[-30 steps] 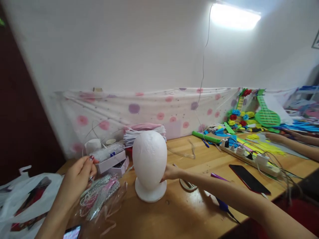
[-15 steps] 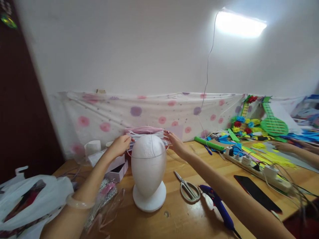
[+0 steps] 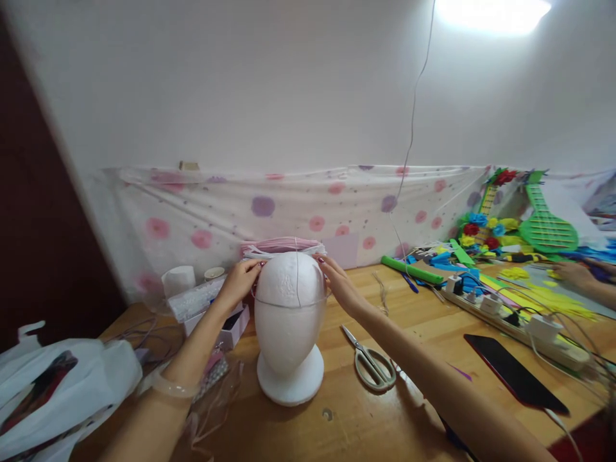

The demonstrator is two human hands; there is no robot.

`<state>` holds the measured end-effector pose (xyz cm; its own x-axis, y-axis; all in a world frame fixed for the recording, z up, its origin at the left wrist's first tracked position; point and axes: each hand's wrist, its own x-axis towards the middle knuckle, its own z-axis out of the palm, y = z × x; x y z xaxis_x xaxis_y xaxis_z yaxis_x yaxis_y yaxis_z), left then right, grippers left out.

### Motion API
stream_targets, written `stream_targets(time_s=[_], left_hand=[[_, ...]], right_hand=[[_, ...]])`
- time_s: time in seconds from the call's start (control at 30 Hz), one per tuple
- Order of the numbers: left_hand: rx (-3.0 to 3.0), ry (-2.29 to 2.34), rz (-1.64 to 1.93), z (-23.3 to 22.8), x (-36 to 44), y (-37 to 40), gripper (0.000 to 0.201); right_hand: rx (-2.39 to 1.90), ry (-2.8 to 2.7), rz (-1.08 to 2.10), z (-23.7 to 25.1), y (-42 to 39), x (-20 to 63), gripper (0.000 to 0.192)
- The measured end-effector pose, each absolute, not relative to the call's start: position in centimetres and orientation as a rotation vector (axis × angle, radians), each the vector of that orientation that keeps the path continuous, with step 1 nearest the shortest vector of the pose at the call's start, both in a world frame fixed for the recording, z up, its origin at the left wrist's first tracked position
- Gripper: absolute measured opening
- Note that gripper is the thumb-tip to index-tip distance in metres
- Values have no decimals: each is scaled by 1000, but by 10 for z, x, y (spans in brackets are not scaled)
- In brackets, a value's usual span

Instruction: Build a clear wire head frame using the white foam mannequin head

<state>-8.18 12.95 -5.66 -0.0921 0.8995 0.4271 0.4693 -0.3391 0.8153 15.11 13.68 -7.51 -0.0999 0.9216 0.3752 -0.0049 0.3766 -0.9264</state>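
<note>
- The plain white wall [image 3: 289, 83] fills the upper picture, with a bright lamp [image 3: 491, 8] at the top right and a thin cord [image 3: 412, 115] hanging down from it.
- A white cloth with pink and purple dots [image 3: 289, 205] runs along the wall's foot.
- The varnished wooden table [image 3: 356, 423] spreads beneath, grain and knots showing.
- A white foam mannequin head on a round base [image 3: 289, 324] stands upright at the table's middle front; its crown is dimpled, and a thin wire frame [image 3: 297, 282] runs over the top and around it as a hoop.
- The left hand [image 3: 239, 282] pinches the wire at the head's left side, fingers curled; a pale bangle [image 3: 173, 388] sits on that wrist.
- The right hand [image 3: 337, 282] rests fingertips on the wire at the head's right side, fingers loosely together.
- A white plastic bag [image 3: 62, 391] lies at the far left.
- Bright green, yellow and blue foam crafts [image 3: 524, 231] crowd the far right, beside another person's hand [image 3: 572, 273].
- A white power strip [image 3: 520, 321] and a black phone [image 3: 514, 375] lie right of centre.
- Pale-handled scissors [image 3: 370, 367] lie just right of the head's base.
</note>
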Motion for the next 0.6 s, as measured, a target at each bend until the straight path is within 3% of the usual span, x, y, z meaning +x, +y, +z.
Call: stream_targets(time_s=[0.17,0.37,0.6], left_hand=[[1539,1278,1431,-57,-76,136,41],[1374,1221,1423,-55,-76,134,19],[1093,1090,1507,-58,-72,132,14]], right_hand=[[-874,-1451,930,-74,138,146,40],[-893,-1382,904,-74,126,139,34],[-936,-1209,1000,-75,123,140,36]])
